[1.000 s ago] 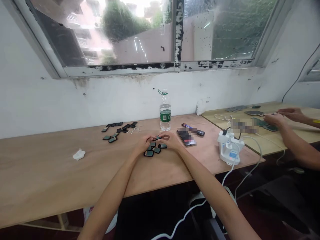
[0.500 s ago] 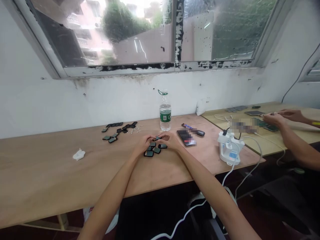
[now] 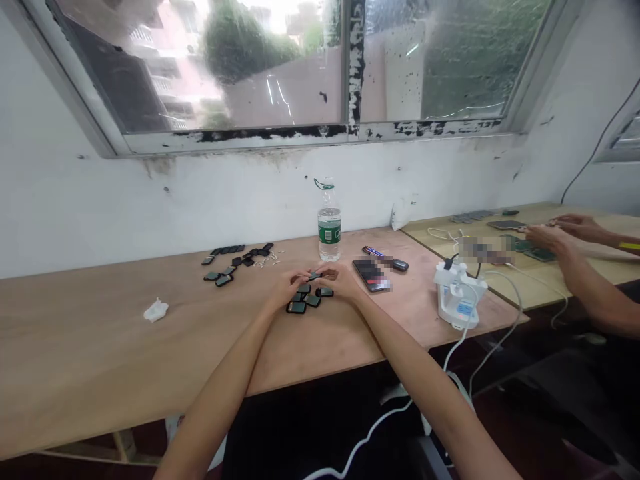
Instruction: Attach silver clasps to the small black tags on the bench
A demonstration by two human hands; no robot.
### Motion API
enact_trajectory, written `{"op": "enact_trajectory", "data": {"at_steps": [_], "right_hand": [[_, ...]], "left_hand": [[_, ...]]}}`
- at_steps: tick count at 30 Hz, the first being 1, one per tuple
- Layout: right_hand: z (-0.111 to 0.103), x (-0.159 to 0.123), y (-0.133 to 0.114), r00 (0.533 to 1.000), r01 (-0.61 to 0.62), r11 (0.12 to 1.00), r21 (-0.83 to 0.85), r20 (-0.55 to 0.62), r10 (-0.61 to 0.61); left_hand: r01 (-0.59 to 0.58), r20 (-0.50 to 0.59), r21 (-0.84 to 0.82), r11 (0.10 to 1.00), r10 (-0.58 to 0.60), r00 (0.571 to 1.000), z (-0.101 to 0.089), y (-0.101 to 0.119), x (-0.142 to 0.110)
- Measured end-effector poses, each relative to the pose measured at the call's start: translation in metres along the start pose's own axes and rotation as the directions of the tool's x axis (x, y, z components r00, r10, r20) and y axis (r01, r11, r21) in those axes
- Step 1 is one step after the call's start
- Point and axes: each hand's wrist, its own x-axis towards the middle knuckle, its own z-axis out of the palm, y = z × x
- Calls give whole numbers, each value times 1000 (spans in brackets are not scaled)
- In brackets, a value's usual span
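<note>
My left hand (image 3: 287, 289) and my right hand (image 3: 340, 280) meet in the middle of the plywood table (image 3: 100, 340), with their fingertips close together. Between them lies a small black rectangular piece (image 3: 314, 275) with a glossy face. I cannot tell whether either hand grips it. Under and just in front of my hands is a loose pile of similar pieces, among them one (image 3: 297, 307) nearest me and one (image 3: 325, 292) to the right. A second scattered group (image 3: 225, 273) lies farther left, beside tiny white bits (image 3: 263, 263).
A water bottle (image 3: 329, 230), a dark smartphone (image 3: 370, 275), a snack bar (image 3: 375, 251) and a key fob (image 3: 400, 265) stand beyond my right hand. A white charger (image 3: 457, 295) trails cables. A co-worker's hands (image 3: 550, 235) work at an adjoining table (image 3: 590, 230).
My hands stay over the pile with no clear shift. The whole view has moved very slightly, and the co-worker's hands have shifted a little.
</note>
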Motion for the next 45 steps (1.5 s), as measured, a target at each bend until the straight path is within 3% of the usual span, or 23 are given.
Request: {"op": "enact_trajectory", "data": {"at_steps": [7,11,13,15,19,22,26,29,32,36,39,45], "right_hand": [[-1,1,10,999,-51,998,-31,-18,50],[-7,3,19,990,-130,976,-176,-69,120],[-12,3,24,983,-177,945,-274,-100,155],[-16,2,28,979,-197,916,-349,-122,164],[-21,0,31,978,-204,866,-456,-137,159],[-21,-1,29,979,-202,827,-524,-94,180],[-16,1,19,985,-169,854,-492,-70,155],[-7,5,8,996,-83,867,-492,-36,76],[8,10,-3,989,51,832,-553,143,34],[25,16,-8,944,178,748,-640,326,55],[32,19,-9,933,184,717,-672,348,88],[36,18,-7,955,175,657,-733,289,67]], "left_hand": [[74,-180,73,995,-59,982,-11,-9,6],[105,-264,197,975,-50,963,-30,-19,4],[95,-247,307,947,-17,969,-40,-25,2],[148,-223,344,927,-72,972,-50,-32,0],[276,-158,200,940,-246,956,-65,-42,-6],[299,-117,112,948,-286,951,-70,-44,-10],[323,-85,87,942,-316,945,-70,-41,-11],[314,-45,132,940,-311,949,-67,-37,-11],[296,2,175,939,-301,954,-66,-34,-10],[275,33,203,940,-287,957,-68,-33,-10],[250,44,219,943,-265,963,-69,-33,-10],[202,96,150,968,-218,971,-62,-27,-10]]}}
